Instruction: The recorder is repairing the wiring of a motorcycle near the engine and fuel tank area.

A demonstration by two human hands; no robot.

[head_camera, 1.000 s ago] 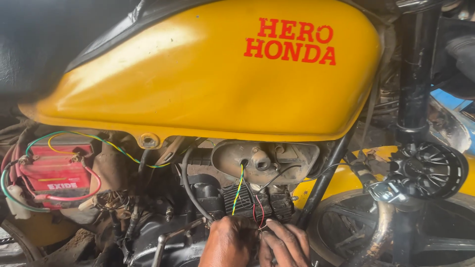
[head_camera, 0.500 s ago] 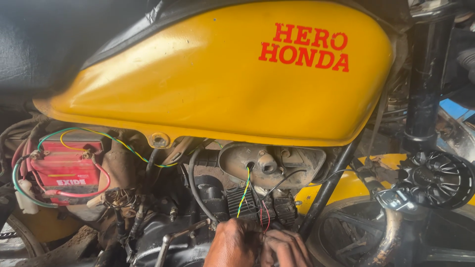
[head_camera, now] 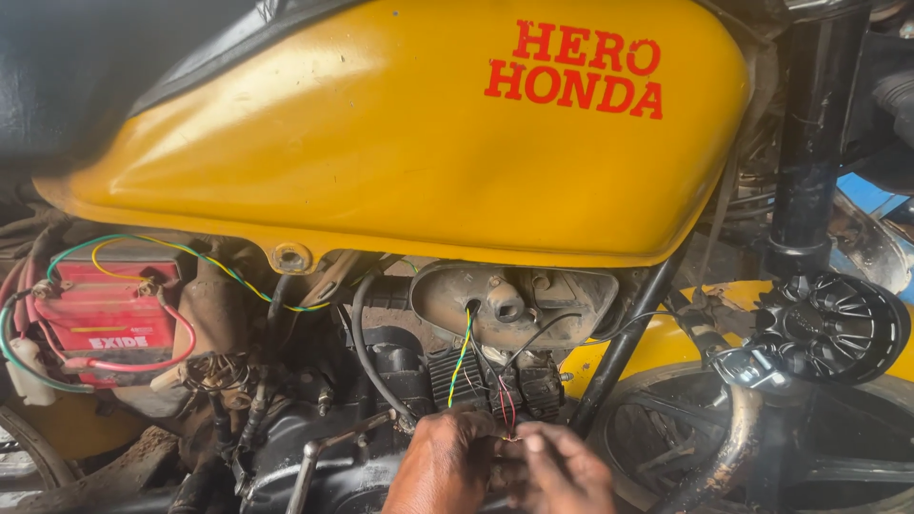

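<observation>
The work in hand is on the wiring at the motorcycle engine (head_camera: 400, 381), below the yellow fuel tank (head_camera: 409, 143). Both hands meet low in the frame, just under the finned black block (head_camera: 490, 381) from which the wires descend.

The left hand (head_camera: 443, 466) has its fingers curled inward toward the wire ends; whether it grips a wire cannot be told, since the fingertips are turned away from the camera. The right hand (head_camera: 562, 471) has its fingers drawn together at the tip of the thin red wires (head_camera: 507, 409), apparently pinching their bare ends where they meet the left hand.

By judgement, the step is joining or seating the loose wire ends. The next move calls for a steady fine grip and slack in the leads, kept clear of the neighbouring yellow-green wire (head_camera: 461, 366).

The red wires run nearly vertical, long axis top to bottom, free ends pointing down toward the hands. The yellow-green wire lies just beside them, also near vertical, rising to a hole in the grey engine cover (head_camera: 514, 300).

A red battery (head_camera: 105, 319) sits well apart on the left, and a black finned horn (head_camera: 828, 328) on the right.
</observation>
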